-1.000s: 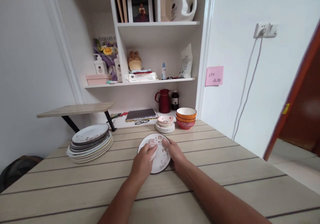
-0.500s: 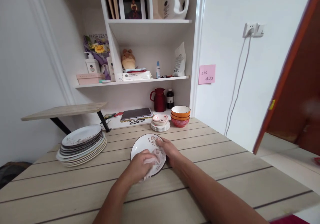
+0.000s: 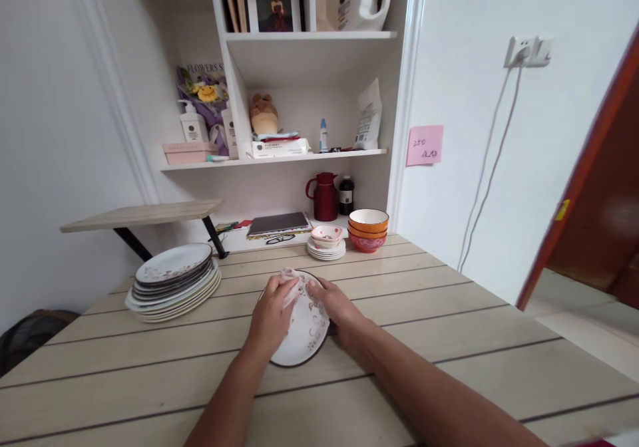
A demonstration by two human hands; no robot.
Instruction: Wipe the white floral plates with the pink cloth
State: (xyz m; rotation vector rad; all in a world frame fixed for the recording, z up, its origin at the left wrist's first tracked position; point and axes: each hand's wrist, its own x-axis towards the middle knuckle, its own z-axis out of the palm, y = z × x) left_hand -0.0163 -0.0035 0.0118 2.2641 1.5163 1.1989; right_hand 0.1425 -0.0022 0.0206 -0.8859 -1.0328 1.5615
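Note:
A white plate with a dark rim and brown floral print is in front of me, above the wooden table. My right hand grips its right edge, thumb on the face and the other fingers hidden underneath. Bunched in my left hand is a pale pinkish cloth, pressed against the plate's upper left part. That hand covers much of the plate's left side.
To the left stands a tall stack of plates, close to a small raised wooden shelf. Farther back are small stacked dishes, orange and red bowls, a red jug, a dark bottle and a laptop.
My left hand has moved with the cloth from the plate's lower middle to its upper left edge. The right hand keeps its hold on the plate's right edge. The view has shifted slightly.

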